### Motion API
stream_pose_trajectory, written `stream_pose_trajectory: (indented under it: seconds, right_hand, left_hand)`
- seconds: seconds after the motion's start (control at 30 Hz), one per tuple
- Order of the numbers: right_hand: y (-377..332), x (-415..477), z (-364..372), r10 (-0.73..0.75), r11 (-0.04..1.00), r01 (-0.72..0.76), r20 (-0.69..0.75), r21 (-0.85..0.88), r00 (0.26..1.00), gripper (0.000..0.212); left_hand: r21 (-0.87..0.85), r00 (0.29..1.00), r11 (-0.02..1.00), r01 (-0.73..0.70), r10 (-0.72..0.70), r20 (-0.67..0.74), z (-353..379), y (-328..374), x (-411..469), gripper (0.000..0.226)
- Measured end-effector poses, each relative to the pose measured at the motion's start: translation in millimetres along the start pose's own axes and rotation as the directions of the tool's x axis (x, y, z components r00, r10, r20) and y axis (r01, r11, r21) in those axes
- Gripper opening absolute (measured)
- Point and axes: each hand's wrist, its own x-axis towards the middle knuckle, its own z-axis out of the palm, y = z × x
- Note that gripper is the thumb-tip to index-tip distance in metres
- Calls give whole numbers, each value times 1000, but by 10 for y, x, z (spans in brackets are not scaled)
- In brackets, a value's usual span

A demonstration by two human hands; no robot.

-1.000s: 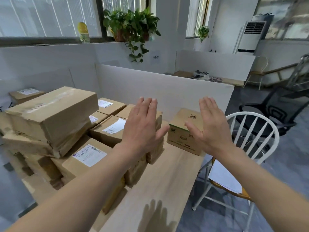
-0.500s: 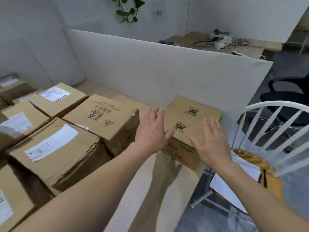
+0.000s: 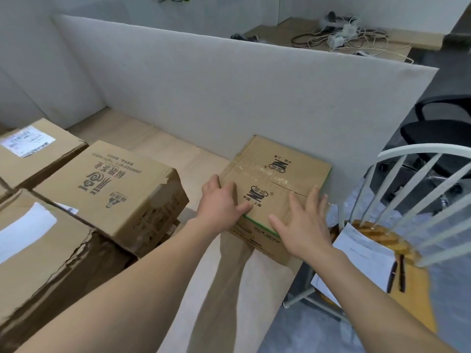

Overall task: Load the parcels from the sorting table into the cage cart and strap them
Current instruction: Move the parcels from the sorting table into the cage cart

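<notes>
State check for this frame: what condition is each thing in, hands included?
small carton: taped shut, upright on the table, against the divider.
left hand: grips the carton's left top edge.
right hand: flat on the carton's top, fingers spread.
printed carton: closed, taped.
labelled carton: closed.
chair: papers and pens on its seat.

1 head-worn camera faces down, close over the table (image 3: 165, 146).

Both bare forearms reach forward, converging. Left hand (image 3: 220, 201) grips left edge of box (image 3: 280, 171): fingers bent down over the side, thumb lying on top. Right hand (image 3: 303, 225) palm down, fingers straight and spread, flat on its top.
</notes>
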Motion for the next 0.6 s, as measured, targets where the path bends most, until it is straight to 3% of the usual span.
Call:
stream_pose_trajectory:
  seconds: [0.2, 0.6]
  right_hand:
    - [39, -177, -7, 24, 994, -25, 8, 110, 1000, 83]
    - [-176, -1802, 316, -9, 997, 8, -6, -76, 1000, 57]
  left_hand:
    - [7, 999, 999, 34, -34, -8, 41, -1, -275, 61]
    - [12, 998, 998, 55, -54, -32, 126, -555, -2042, 61]
